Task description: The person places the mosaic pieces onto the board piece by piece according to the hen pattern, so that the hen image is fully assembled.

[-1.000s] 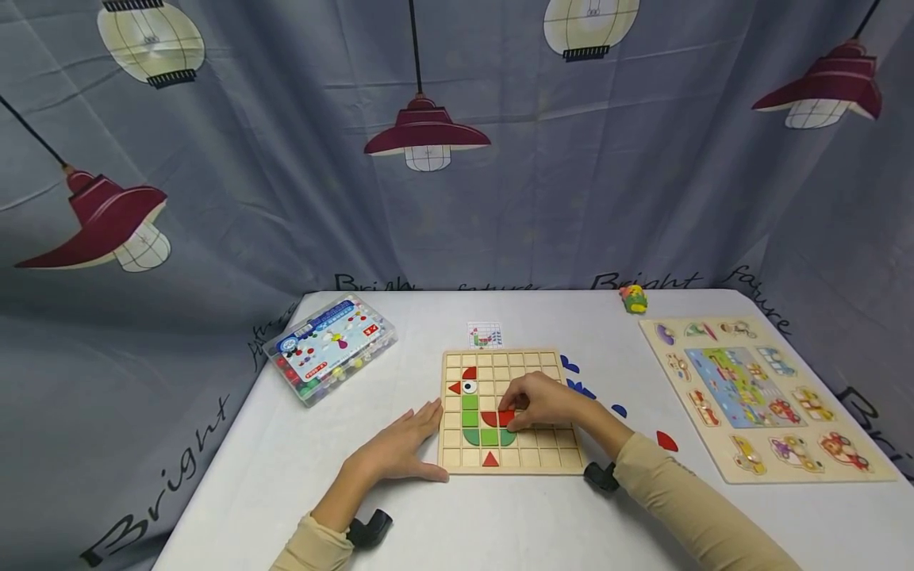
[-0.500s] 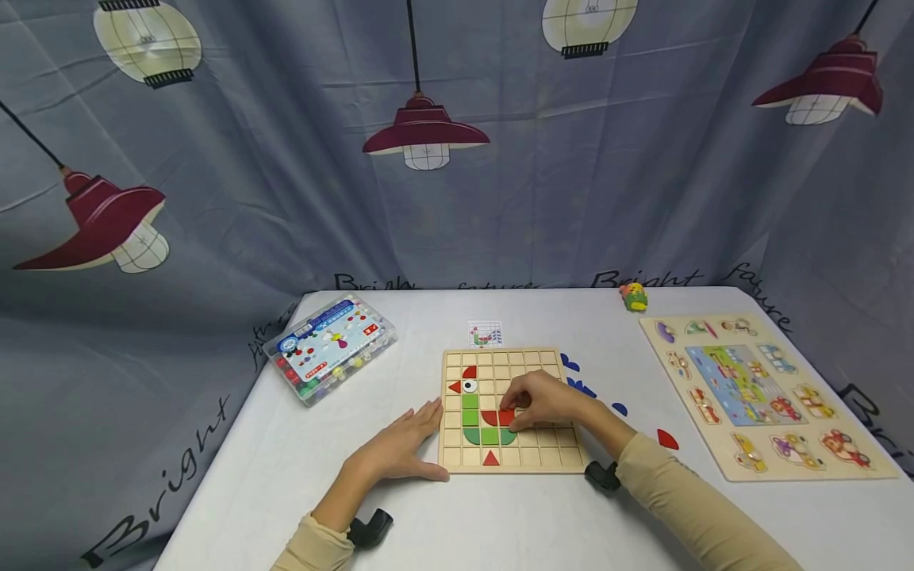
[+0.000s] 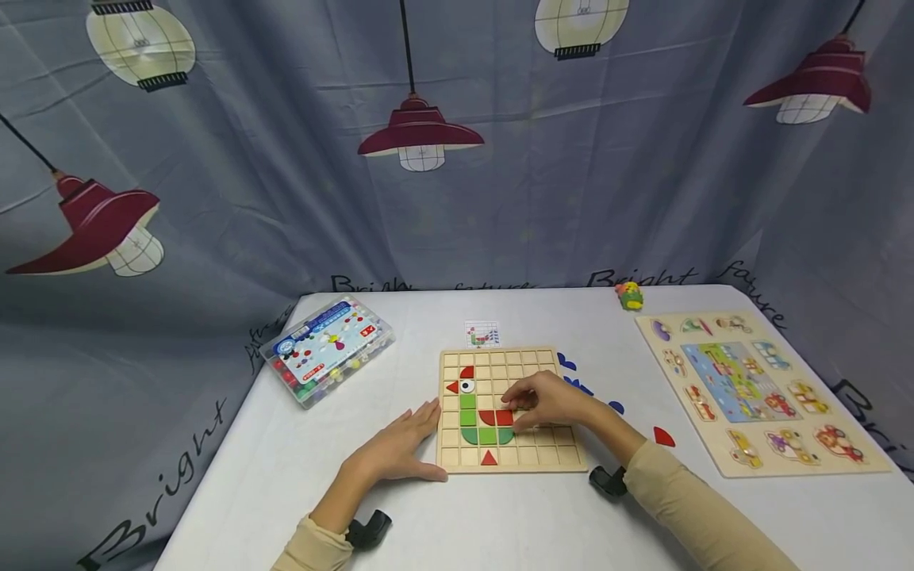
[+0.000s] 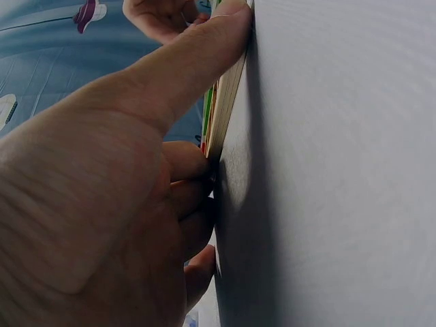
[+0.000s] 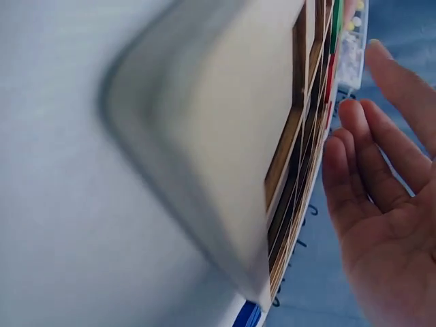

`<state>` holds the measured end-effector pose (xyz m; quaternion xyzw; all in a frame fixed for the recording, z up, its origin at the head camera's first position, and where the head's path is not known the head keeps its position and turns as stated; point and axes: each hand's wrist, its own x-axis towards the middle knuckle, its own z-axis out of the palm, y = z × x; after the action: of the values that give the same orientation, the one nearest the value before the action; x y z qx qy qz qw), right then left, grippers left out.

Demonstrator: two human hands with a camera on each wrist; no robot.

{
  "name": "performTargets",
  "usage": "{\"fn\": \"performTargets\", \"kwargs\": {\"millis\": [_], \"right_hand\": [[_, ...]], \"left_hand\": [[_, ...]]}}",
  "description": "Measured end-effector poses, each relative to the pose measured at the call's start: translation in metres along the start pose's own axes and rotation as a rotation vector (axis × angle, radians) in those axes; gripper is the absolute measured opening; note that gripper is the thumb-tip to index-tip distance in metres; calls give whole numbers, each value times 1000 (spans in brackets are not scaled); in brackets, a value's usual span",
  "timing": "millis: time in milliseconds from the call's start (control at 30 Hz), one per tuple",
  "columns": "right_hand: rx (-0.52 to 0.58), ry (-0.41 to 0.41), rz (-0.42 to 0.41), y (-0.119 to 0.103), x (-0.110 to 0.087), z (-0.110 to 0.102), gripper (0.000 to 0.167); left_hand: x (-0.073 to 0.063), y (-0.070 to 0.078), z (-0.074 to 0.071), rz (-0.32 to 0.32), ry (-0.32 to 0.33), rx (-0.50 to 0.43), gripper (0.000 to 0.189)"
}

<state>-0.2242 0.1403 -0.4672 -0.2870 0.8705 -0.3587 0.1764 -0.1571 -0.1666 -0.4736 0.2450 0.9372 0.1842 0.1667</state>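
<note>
Right hand (image 3: 548,398) hung half-parted, empty, left hand (image 3: 396,446) relaxed at the board's (image 3: 514,373) left edge — a low sweep risked unseating the red square (image 3: 503,417).

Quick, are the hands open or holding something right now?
Left hand: open, at the board's edge.
Right hand: open above the board, holding nothing.

Clear plastic box (image 3: 303,388), left of centre in head view, angled, colourful contents, printed label (image 3: 330,341) on top. Small green-and-yellow toy (image 3: 629,296) right of centre, by table's back edge. Wooden puzzle board (image 3: 743,462) lower right, flat on white table (image 3: 514,523), small figures around bright central picture (image 3: 735,382). Grey-blue cloth backdrop (image 3: 457,230) fills upper frame: printed red lamps (image 3: 421,131), pale lanterns (image 3: 141,46) along top, black script (image 3: 643,277) low down.
</note>
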Motion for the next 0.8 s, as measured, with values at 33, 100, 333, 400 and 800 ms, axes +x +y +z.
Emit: {"fn": "performTargets", "kwargs": {"millis": [33,100,333,400,800], "right_hand": [[5,2,-1,0,-2,-1,41],[13,8,-3,0,-6,-3,43],[-14,58,4,2,-24,-12,46],[-13,70,7,4,-29,-14,47],[-40,177,13,16,-72,-27,50]], "left_hand": [[0,0,0,0,-1,-1,110],[0,0,0,2,-2,-4,110],[0,-1,0,8,5,-5,110],[-1,-1,1,9,7,-5,110],[0,-2,0,16,0,0,109]]}}
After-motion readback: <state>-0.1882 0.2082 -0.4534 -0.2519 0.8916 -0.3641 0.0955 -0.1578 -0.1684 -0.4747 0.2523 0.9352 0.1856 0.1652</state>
